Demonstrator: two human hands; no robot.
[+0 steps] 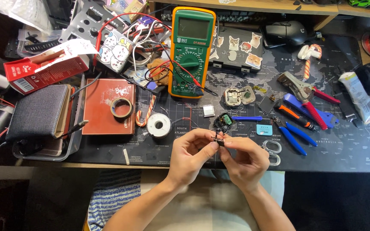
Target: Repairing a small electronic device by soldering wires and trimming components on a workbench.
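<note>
Small dark part [219, 139] (near desk edge) | pinched by left hand [190, 155], right hand [244, 159] grips | open room below.

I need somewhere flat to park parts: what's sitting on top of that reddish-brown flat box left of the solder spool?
A roll of brown tape lies flat on the reddish-brown flat box, near its right edge. The lid area beneath the roll's ring is covered; the rest shows bare.

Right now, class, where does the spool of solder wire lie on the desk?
In the head view, the spool of solder wire lies on the dark desk mat, left of centre, between the roll of tape and the left hand.
</note>
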